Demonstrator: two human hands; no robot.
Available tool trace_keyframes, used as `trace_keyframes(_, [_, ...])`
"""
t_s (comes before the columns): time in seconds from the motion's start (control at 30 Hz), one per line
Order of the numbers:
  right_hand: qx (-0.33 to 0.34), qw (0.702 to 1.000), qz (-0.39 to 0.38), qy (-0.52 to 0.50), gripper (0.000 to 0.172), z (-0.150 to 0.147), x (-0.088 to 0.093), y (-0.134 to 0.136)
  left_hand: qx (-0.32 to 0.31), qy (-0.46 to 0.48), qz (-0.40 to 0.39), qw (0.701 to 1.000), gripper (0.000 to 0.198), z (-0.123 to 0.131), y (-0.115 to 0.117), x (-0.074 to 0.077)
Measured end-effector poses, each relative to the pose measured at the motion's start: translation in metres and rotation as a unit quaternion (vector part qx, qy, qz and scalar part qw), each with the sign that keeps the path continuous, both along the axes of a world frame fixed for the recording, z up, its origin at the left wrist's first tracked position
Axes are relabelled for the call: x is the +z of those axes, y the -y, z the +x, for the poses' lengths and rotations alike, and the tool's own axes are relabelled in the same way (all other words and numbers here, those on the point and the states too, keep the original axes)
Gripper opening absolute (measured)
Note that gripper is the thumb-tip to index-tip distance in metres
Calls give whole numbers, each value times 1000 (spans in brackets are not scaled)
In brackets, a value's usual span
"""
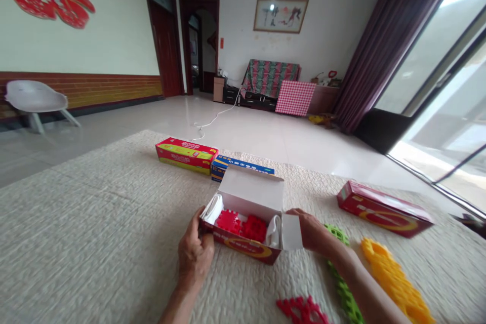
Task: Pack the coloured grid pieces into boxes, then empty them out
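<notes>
An open red cardboard box point(246, 249) with a white raised lid lies on the cream quilted surface point(94, 223) just in front of me. Inside it sit red interlocking plastic pieces point(243, 225) and a white plastic liner. My left hand point(195, 253) grips the box's left end, fingers curled round it. My right hand point(311, 230) holds the right end by the white side flap point(291, 232), fingers closed against it.
A red box point(187, 155) and a blue box point(239, 166) lie further off; another red box point(383, 208) lies at the right. Green point(343, 288), yellow point(395, 281) and red point(301, 310) plastic pieces lie near my right forearm. A white chair point(36, 98) stands far left.
</notes>
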State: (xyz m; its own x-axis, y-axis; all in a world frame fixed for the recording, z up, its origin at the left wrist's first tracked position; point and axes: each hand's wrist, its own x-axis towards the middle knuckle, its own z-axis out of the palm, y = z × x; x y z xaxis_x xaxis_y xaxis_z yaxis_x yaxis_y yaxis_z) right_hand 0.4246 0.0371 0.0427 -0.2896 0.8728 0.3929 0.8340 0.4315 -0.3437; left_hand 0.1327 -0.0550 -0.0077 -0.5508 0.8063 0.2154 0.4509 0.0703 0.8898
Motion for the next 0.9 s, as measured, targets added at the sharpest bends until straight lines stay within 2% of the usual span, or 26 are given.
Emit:
trace_keyframes(0.1, [63, 990, -116, 48, 26, -1, 2, 0, 2, -5, 2, 1000, 59, 0, 0, 2])
trace_keyframes(0.17, [50, 984, -155, 72, 28, 4, 5, 0, 4, -8, 2, 1000, 59, 0, 0, 2])
trace_keyframes(0.27, [-23, 988, -130, 78, 30, 16, 18, 2, 7, -9, 4, 1000, 59, 1, 0, 1])
trace_keyframes(0.33, [-79, 990, -95, 67, 37, 21, 35, 6, 7, -8, 10, 1000, 59, 1, 0, 0])
trace_keyframes(0.4, [-106, 993, -43, 31, 41, 14, 55, 15, 5, -4, 13, 1000, 59, 1, -1, 0])
trace_keyframes(0.43, [-95, 995, -17, 4, 40, 5, 64, 20, 4, -1, 13, 1000, 59, 1, 0, 0])
trace_keyframes(0.53, [23, 999, 1, -46, 35, -38, 82, 39, 3, 6, 5, 1000, 58, 1, 0, 1])
trace_keyframes(0.6, [74, 996, -26, -45, 32, -69, 83, 49, 1, 11, 0, 1000, 57, 1, 0, 2])
trace_keyframes(0.7, [88, 993, -74, -3, 24, -99, 74, 55, -3, 19, -6, 1000, 58, 1, -1, 2])
trace_keyframes(0.8, [82, 992, -89, 23, 24, -106, 64, 54, -4, 21, -10, 1000, 57, 0, -1, 2])
trace_keyframes(0.9, [70, 995, -70, 13, 29, -96, 61, 54, -2, 17, -8, 1000, 56, 0, -1, 1])
